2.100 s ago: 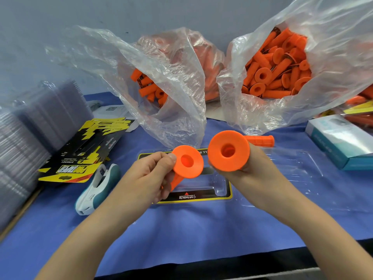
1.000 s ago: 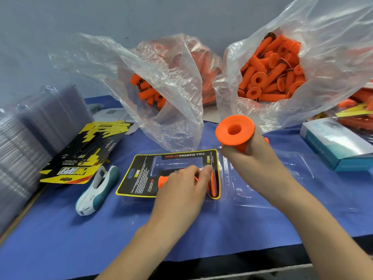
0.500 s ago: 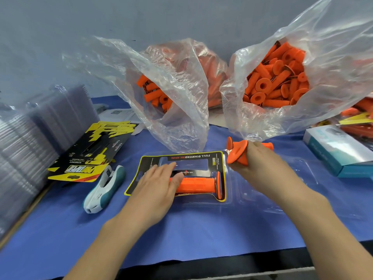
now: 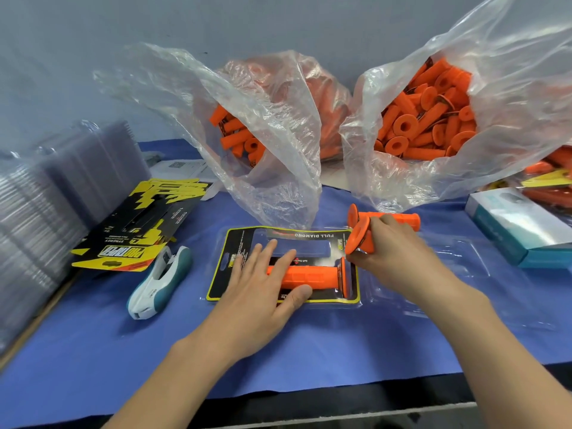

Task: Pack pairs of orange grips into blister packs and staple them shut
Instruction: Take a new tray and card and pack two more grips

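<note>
At the near edge of the blister pack [image 4: 216, 274], the left hand [image 4: 263, 292], fingers straight, pressed the first grip [image 4: 309, 277] down to seat it. At its far right corner, the right hand [image 4: 399, 255] clasped the second grip [image 4: 360, 239], presumably for the empty cavity [image 4: 309, 247]

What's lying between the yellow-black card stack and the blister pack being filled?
Head view shows a white-and-teal stapler lying there on the blue cloth.

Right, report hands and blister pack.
Left hand flat on first grip, seated in blister pack. Right hand holds second grip; far slot empty. Nothing blocking.
</note>
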Available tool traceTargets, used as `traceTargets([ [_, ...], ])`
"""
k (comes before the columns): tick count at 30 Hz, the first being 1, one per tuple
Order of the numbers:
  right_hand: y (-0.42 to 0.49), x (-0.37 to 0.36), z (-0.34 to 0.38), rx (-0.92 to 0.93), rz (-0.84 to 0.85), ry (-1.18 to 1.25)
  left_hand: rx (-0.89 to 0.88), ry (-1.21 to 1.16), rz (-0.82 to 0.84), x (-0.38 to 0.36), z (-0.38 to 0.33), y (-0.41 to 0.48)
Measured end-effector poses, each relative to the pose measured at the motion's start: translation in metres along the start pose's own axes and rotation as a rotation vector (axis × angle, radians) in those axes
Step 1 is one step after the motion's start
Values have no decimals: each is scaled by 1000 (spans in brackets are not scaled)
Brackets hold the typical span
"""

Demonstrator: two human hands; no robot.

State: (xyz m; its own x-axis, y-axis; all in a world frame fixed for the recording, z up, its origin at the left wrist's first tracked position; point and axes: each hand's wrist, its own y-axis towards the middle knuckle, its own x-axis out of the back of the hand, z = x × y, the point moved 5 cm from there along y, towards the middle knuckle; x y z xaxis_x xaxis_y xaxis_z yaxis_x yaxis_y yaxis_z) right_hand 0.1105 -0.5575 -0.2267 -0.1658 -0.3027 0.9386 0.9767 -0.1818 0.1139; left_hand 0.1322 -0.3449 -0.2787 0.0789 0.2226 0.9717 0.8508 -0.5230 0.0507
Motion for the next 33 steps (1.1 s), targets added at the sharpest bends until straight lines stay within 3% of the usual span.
traceTargets([
  [3, 0, 2, 3, 35, -18, -17, -11, -7, -72, 14, 5, -3],
  [8, -1, -2, 3, 53, -52, -81, 139, -82, -84, 26, 36, -15],
  [13, -2, 1, 4, 63, -101, -103, 129, -112, -144, 36, 44, -20],
  [15, -4, 16, 7, 79, -163, 11, 104, -135, -258, 50, 43, -20],
  [18, -3, 38, 34, 165, -156, 151, -22, -393, -447, 76, 26, -20],
  [21, 2, 39, 83, 373, -70, 37, -167, -631, -453, 93, -8, -14],
  [23, 5, 34, 106, 470, -37, -38, -205, -605, -478, 98, -20, -9],
  [30, 20, 34, 116, 576, -162, -78, -20, -421, -753, 109, 1, -4],
  [33, 26, 31, 92, 485, -94, 75, 188, -461, -703, 94, 26, 3],
])
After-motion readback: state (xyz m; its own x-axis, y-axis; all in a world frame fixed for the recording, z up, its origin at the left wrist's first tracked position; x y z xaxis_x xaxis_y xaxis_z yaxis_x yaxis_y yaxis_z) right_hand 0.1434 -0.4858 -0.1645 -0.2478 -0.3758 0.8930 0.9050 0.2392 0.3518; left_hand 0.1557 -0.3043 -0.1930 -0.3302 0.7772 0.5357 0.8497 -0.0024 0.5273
